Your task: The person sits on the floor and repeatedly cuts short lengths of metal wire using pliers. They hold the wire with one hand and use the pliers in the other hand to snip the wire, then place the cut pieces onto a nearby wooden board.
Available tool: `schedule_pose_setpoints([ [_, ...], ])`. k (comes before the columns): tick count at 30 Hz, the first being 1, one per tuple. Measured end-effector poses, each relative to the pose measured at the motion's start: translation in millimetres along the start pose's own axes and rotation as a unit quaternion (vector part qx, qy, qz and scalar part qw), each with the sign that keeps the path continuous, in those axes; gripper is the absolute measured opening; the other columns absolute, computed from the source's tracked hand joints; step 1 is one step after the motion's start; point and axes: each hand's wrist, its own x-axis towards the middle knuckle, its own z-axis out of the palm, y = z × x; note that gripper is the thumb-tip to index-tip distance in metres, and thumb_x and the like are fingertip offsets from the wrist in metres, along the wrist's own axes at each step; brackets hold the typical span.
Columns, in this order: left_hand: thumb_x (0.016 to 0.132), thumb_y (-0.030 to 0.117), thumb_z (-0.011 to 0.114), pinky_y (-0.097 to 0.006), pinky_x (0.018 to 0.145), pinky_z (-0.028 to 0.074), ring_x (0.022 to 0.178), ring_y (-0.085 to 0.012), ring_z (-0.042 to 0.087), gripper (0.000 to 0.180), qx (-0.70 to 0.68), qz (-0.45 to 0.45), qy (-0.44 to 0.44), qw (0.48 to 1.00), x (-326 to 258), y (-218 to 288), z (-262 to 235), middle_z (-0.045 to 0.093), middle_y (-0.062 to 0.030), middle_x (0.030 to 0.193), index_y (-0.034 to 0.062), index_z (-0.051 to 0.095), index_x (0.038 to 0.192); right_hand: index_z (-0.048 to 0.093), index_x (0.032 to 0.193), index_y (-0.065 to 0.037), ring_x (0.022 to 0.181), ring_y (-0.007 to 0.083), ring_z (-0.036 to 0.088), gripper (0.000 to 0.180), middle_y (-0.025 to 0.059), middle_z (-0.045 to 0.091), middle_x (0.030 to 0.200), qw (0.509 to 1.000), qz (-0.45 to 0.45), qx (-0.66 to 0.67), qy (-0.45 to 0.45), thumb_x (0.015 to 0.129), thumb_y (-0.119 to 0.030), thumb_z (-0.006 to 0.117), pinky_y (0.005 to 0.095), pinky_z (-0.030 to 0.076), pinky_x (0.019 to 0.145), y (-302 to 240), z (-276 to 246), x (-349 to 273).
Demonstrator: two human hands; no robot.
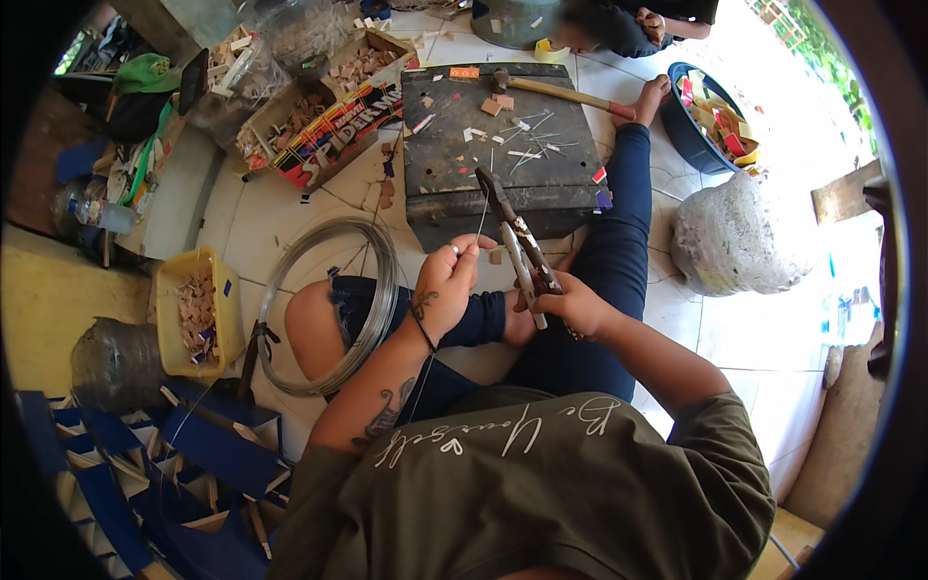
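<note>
Gripping pliers (pixel 506 215), the right hand (pixel 577 304) closes around the handles above the lap (pixel 570 360); the left hand (pixel 448 282) pinches a wire (pixel 482 218) beside the pliers' head. A wire coil (pixel 389 280) sits at the left knee (pixel 304 324). Beyond, a dark block (pixel 445 198) bears wire offcuts (pixel 546 135), brown chips (pixel 491 106) and a hammer (pixel 551 91). White floor tiles (pixel 667 324) surround it. Farther off: a blue basin (pixel 691 138), another person (pixel 628 31).
</note>
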Motion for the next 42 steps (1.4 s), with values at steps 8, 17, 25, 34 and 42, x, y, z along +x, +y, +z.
schedule_pose_setpoints([
  [8,0.094,0.014,0.045,-0.019,0.046,0.031,0.049,-0.0025,0.039,0.018,0.003,-0.053,0.042,0.998,-33,-5,2,0.046,0.0028,0.056,-0.0004,0.054,0.087,0.055,0.093,0.001,0.079,0.0164,0.055,0.024,0.0080,0.059,0.084,0.996,0.006,-0.064,0.062,0.071,-0.008,0.055,0.0277,0.044,0.073,-6,-9,0],
  [17,0.092,0.011,0.048,-0.019,0.044,0.027,0.047,-0.0021,0.035,0.017,0.049,-0.029,0.066,0.996,-27,-23,4,0.046,0.0039,0.054,-0.0018,0.057,0.086,0.054,0.088,0.001,0.066,0.0164,0.054,0.021,0.0074,0.056,0.072,0.995,0.033,-0.056,0.074,0.070,-0.010,0.054,0.0278,0.044,0.062,-4,-13,2],
  [25,0.092,0.010,0.047,-0.017,0.043,0.027,0.047,-0.0016,0.035,0.016,0.011,-0.028,0.060,0.998,-24,-22,6,0.044,0.0043,0.055,-0.0031,0.056,0.089,0.052,0.097,0.001,0.069,0.0164,0.055,0.029,0.0077,0.056,0.077,0.994,0.040,-0.078,0.061,0.069,-0.007,0.052,0.0267,0.045,0.062,-8,-15,-3],
  [34,0.092,0.012,0.046,-0.017,0.043,0.027,0.047,-0.0019,0.034,0.018,-0.026,0.007,0.091,0.995,-11,-9,2,0.042,0.0043,0.055,-0.0027,0.056,0.091,0.028,0.138,-0.002,0.097,0.0169,0.053,0.072,0.0124,0.055,0.111,0.997,-0.004,0.001,-0.078,0.068,-0.002,0.046,0.0266,0.044,0.081,-11,-22,-23],
  [42,0.092,0.011,0.048,-0.019,0.045,0.029,0.048,-0.0018,0.035,0.017,-0.029,0.004,0.073,0.997,-9,-3,6,0.043,0.0048,0.054,-0.0035,0.057,0.088,0.028,0.140,-0.008,0.094,0.0152,0.051,0.073,0.0086,0.052,0.113,0.995,0.000,-0.069,-0.075,0.070,-0.001,0.047,0.0259,0.044,0.077,-9,-26,-20],
])
